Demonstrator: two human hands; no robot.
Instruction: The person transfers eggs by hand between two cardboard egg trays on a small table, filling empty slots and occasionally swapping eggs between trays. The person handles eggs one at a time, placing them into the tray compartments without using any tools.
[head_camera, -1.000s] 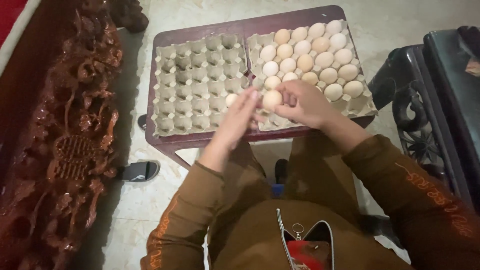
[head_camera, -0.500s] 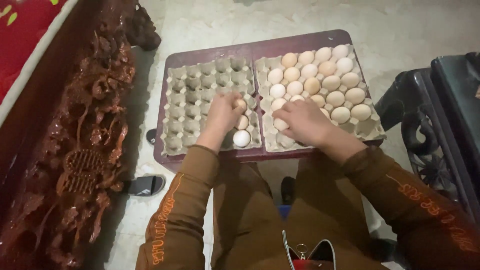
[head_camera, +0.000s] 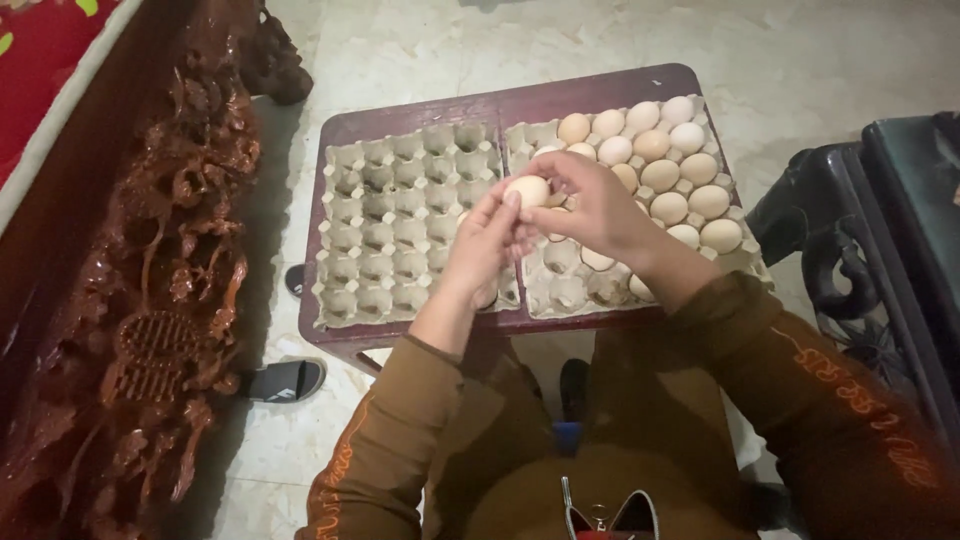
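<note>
The person wears a brown long-sleeved top with orange lettering printed along both sleeves. The left hand (head_camera: 483, 252) and the right hand (head_camera: 592, 205) are bare, without gloves. The trousers are brown too.

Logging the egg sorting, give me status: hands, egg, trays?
Left hand and right hand both pinch one egg above the tray seam. Left tray shows bare cups; right tray part full. Nothing in the way.

table (head_camera: 400, 120): left tray (head_camera: 390, 220) beside right tray (head_camera: 570, 290) | egg (head_camera: 527, 190) above their seam
</note>
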